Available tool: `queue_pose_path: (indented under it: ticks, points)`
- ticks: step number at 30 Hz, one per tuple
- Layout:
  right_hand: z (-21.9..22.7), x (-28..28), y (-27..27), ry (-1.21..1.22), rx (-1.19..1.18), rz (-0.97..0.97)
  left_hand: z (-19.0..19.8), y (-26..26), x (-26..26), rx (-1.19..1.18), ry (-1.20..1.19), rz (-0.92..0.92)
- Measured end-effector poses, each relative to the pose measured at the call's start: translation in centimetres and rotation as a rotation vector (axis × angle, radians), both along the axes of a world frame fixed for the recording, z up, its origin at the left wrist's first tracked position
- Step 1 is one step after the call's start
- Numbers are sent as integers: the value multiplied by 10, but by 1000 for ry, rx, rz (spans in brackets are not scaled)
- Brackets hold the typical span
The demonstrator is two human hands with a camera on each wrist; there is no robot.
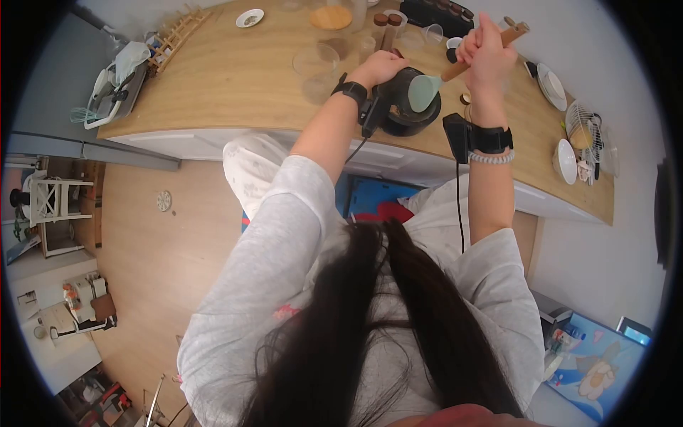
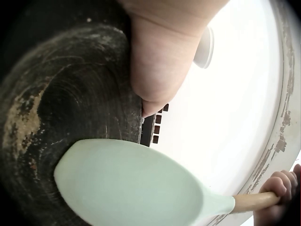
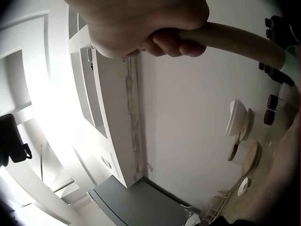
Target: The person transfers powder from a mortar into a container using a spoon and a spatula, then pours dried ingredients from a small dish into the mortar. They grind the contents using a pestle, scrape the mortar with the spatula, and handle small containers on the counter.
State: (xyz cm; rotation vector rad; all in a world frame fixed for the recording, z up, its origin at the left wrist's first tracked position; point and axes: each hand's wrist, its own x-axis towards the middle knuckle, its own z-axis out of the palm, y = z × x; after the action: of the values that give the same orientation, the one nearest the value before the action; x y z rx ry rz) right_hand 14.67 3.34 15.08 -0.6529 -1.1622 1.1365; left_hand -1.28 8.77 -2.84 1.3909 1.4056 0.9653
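Close to the counter's front edge is a dark round bowl (image 1: 407, 128). Its scuffed inside, with tan residue on one side, fills much of the left wrist view. My left hand (image 1: 384, 68) grips the bowl at its rim; the thumb (image 2: 162, 61) shows there and the other fingers are hidden. Raised on the right, my right hand (image 1: 488, 62) holds a silicone spoon by its wooden handle (image 3: 235, 41), fingers curled round it. The spoon's mint-green head (image 1: 425, 92) points down to the left and overlaps the bowl's opening in the head view.
Behind my left arm stands a clear glass bowl (image 1: 315, 62), with a small white plate (image 1: 250, 18) further left. Dark-lidded jars (image 1: 387, 21) and a black rack (image 1: 441, 16) line the back. On the right are a white bowl (image 1: 565, 161) and a wire basket (image 1: 585, 127).
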Motion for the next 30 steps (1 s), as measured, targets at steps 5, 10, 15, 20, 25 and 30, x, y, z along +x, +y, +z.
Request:
queue_pose_path:
  ticks: [5,10,15,20,25,30]
  points:
    - [7,7,-12,-41,192,18,-1,-1,1,-15,-2,-13]
    - [-11,-9,-16,-152,199,210,4,-4,0,19,-4,-3]
    - [-2,0,-19,-181,297,266,3,-4,0,31,30,-25]
    - [-19,1,-15,-243,232,385,6,-5,2,2,3,-7]
    - [-8,3,-19,-192,353,471,3,-3,1,37,18,-2]
    - [-22,1,-16,-327,335,458,8,-5,2,43,-2,-10]
